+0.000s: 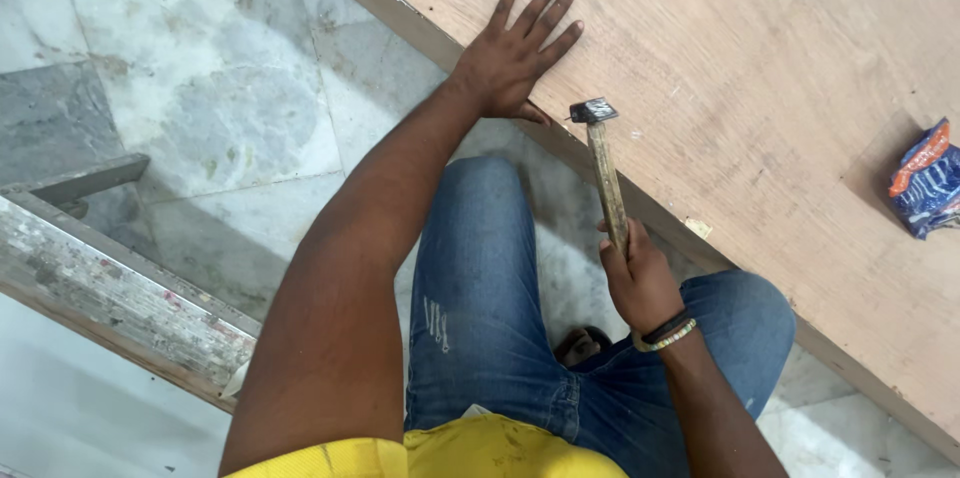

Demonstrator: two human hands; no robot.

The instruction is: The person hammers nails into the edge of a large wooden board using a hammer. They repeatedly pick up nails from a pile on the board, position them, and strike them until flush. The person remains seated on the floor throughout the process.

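Left hand (512, 63) flat, fingers spread and apart, palm pressed on the near edge of a large light-brown plywood board (760, 88) lying across the marble floor. Right hand (637, 278) clamped around the lower end of a worn wooden hammer handle, fingers closed tight, dark and pale beaded bands at the wrist. Small hammer with dark metal head (594, 111) held upright-tilted, head poised right at the board's edge, just beside the left thumb; touching the wood or not, cannot tell. Crouched over blue denim jeans (480, 308), knees bent, yellow shirt hem (500, 448) at bottom of view. Grey-white veined marble floor tiles (200, 88) to the left. Paint-splashed grey wooden beam (110, 298) slanting across the lower left. Crumpled blue and orange plastic packet (928, 178) resting on the board at the far right, well apart from both hands.
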